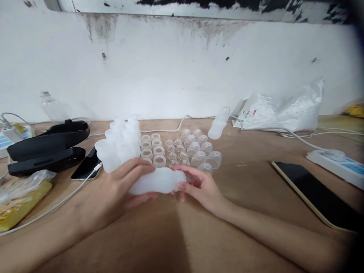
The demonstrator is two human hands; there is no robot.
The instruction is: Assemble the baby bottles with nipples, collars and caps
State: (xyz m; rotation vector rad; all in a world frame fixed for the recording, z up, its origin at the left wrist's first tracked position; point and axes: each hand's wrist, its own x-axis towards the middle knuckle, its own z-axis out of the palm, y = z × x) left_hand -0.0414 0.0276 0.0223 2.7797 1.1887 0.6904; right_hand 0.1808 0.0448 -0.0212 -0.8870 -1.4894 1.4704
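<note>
A frosted white baby bottle [155,181] lies sideways between my two hands, above the near part of the table. My left hand [125,185] is wrapped round its base end. At the other end, the fingers of my right hand [197,185] close on the collar and top, which they partly hide. Just behind the bottle are two rows of white collar rings [158,151], clear nipples [172,148] and clear domed caps [198,158]. Several frosted bottle bodies [113,146] stand upright to the left of the rings.
One capped baby bottle [217,125] stands at the back, near a white plastic bag [280,112]. A phone [313,193] and a power strip [338,167] lie at right. Black curved gear [48,144], another phone [87,167] and a yellow packet [24,201] are at left.
</note>
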